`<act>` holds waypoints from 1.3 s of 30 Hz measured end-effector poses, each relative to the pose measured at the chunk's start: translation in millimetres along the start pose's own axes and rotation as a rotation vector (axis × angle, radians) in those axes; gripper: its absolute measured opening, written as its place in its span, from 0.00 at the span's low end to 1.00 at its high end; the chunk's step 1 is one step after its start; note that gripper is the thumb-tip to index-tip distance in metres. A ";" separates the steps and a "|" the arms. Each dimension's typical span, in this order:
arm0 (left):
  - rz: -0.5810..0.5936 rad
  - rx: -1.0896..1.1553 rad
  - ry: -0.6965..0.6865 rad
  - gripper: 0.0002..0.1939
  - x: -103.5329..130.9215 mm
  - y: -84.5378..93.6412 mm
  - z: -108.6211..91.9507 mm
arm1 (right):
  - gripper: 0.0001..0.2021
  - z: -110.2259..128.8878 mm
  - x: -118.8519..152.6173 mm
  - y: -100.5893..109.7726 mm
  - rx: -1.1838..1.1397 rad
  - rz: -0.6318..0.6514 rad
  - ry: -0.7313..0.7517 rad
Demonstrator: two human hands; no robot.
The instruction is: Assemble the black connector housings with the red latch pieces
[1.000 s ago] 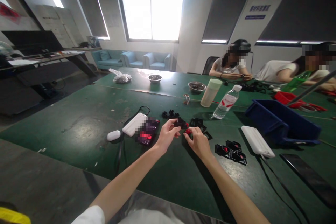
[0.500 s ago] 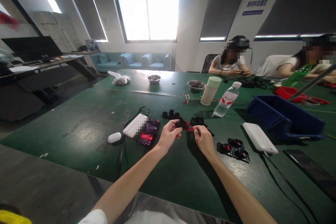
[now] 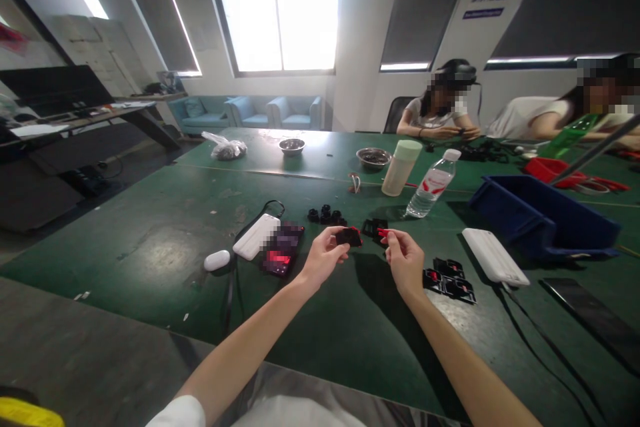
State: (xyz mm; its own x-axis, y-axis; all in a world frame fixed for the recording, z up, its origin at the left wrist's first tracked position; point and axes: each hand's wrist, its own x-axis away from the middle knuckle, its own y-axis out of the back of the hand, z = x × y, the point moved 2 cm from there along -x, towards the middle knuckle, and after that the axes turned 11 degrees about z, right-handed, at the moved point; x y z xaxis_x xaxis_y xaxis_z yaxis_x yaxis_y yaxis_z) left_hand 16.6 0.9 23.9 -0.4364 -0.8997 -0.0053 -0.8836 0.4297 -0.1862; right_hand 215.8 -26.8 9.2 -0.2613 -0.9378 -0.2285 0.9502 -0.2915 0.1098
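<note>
I'm working over the green table (image 3: 125,233), hands apart. Left hand (image 3: 320,259) is pinching the black part (image 3: 347,237); right hand (image 3: 404,260) is pinching the red piece (image 3: 383,233). Black part is sitting between the hands, nearer the left, long axis running roughly sideways, free end pointing right. Red piece is lying just right of it, gap showing, long axis also running roughly sideways, free tip pointing left.
</note>
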 end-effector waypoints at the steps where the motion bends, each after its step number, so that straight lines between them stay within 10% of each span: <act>1: 0.015 -0.008 -0.001 0.21 0.2 -1.0 1.0 | 0.19 4.1 1.8 0.5 -0.068 -0.020 0.000; 18: 0.117 -0.235 -0.112 0.20 6.7 -11.6 11.8 | 0.08 32.7 24.3 1.6 -0.627 0.024 -0.138; 39: 0.132 -0.294 -0.120 0.21 13.5 -14.1 1.5 | 0.09 30.3 24.9 0.7 -0.388 -0.044 0.035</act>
State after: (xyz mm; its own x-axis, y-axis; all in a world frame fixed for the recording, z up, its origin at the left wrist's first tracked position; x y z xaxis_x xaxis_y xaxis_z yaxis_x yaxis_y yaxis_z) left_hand 23.5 -17.4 25.0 -0.5423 -0.8302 -0.1290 -0.8398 0.5306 0.1149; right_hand 204.8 -56.0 32.9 -0.3038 -0.9170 -0.2585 0.9335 -0.2322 -0.2734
